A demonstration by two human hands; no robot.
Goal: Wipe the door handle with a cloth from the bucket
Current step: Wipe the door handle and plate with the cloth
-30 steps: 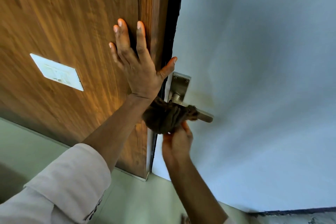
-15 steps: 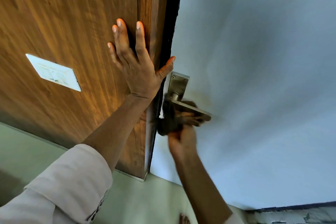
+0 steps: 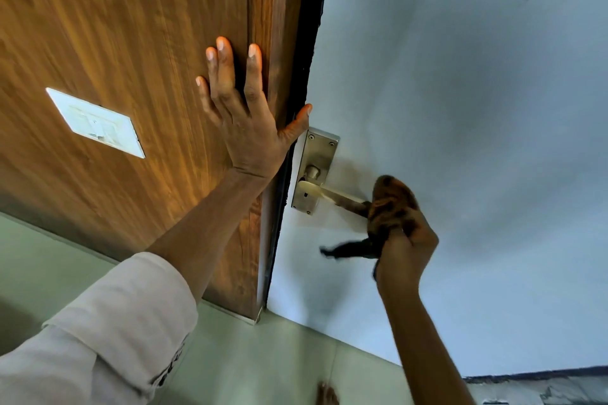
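A metal lever door handle (image 3: 332, 195) on a steel backplate (image 3: 317, 161) sits on the pale blue-white door (image 3: 460, 108). My right hand (image 3: 406, 248) grips a brown cloth (image 3: 390, 204) that wraps the free tip of the lever, with a dark tail of cloth hanging to the left below it. My left hand (image 3: 241, 112) lies flat with fingers spread on the wooden panel (image 3: 131, 43), its thumb reaching toward the door's edge just above the backplate. The bucket is out of view.
A white switch plate (image 3: 95, 123) is mounted on the wooden panel at left. A dark gap (image 3: 309, 26) runs between panel and door. Pale green floor (image 3: 263, 355) lies below, and a toe (image 3: 325, 394) shows at the bottom edge.
My right hand has slid the cloth from the base of the lever, near the backplate, out to its free tip on the right. My left hand has stayed pressed on the wood.
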